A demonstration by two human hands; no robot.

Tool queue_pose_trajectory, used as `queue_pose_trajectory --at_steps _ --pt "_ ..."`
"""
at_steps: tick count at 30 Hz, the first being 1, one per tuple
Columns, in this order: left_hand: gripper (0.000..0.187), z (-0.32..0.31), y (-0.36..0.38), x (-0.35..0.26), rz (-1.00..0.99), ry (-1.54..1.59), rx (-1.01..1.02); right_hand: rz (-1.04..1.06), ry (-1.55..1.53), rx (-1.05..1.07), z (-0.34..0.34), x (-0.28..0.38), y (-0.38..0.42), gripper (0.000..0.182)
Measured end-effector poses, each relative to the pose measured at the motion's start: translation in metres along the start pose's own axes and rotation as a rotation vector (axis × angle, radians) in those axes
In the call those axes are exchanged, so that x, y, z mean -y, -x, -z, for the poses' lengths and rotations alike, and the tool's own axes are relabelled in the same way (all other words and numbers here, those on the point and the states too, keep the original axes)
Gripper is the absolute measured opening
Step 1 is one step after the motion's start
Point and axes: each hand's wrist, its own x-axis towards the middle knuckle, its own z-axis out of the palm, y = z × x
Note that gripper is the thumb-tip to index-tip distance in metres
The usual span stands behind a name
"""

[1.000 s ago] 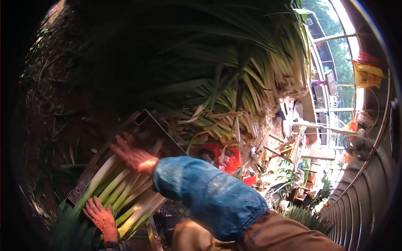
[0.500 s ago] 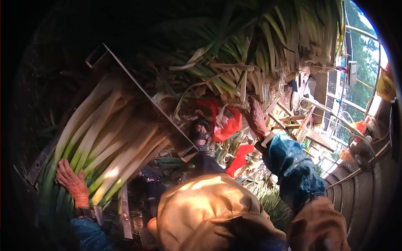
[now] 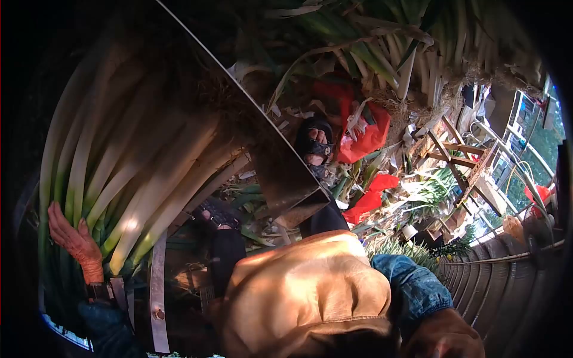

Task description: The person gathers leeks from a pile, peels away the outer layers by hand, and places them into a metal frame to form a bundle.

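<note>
Left hand [image 3: 74,238] at 8 o'clock lies flat on the bundle of leeks [image 3: 131,173], fingers spread across the green part of the stalks. It presses down without wrapping around anything, probably to stop the stalks rolling or splaying. The leeks lie side by side, white shafts running up toward 12 o'clock, leaf ends toward 7 o'clock. They sit inside a metal trough [image 3: 280,173] whose angled wall fences their right side, which likely explains the tidy alignment. A metal strap [image 3: 158,286] runs down below the bundle at 7 o'clock.

The right hand is out of frame. Only the blue sleeve [image 3: 412,292] shows at 5 o'clock, cut off past the cuff, so its grip can't be read. The tan-clothed knee [image 3: 310,292] fills 6 o'clock and hides whatever is under it.

Loose heap of leeks [image 3: 406,42] at 1 o'clock, with red cloth or bags [image 3: 364,131] below it. A sandalled foot [image 3: 315,146] near centre stands among the trimmings; whether it belongs to the same person is unclear. A wooden frame [image 3: 459,155] stands at 3 o'clock. The left rim is black with heavy fisheye, so the trough's far end and the root tips can't be made out.
</note>
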Motion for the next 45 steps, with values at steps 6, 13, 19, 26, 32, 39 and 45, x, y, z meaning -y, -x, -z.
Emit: queue_pose_trajectory --at_steps 6,13,19,26,32,39,45 --pt "0.059 0.0 0.0 0.002 0.0 0.011 0.012 -0.001 -0.032 0.012 -0.023 0.01 0.0 0.041" --pt "0.072 0.002 0.007 0.005 0.041 0.001 0.074 -0.098 -0.095 0.034 0.018 -0.062 -0.045 0.04" --pt "0.073 -0.001 0.016 0.011 0.04 -0.026 0.095 -0.648 -0.44 -1.422 0.199 -0.231 -0.047 0.066" --pt "0.078 0.026 -0.01 -0.017 0.055 -0.018 0.065 -0.69 -0.623 -1.293 0.259 -0.317 -0.096 0.086" --pt "0.069 0.037 -0.021 -0.023 -0.014 0.042 0.008 -0.777 -0.506 -1.159 0.273 -0.299 -0.082 0.086" --pt "0.063 0.04 0.0 -0.01 0.16 0.114 0.199 -0.138 -0.936 -1.075 0.276 -0.278 -0.005 0.083" --pt "0.066 0.117 0.051 0.012 0.435 0.478 -0.125 0.162 -1.117 -1.033 0.259 -0.276 0.044 0.062"
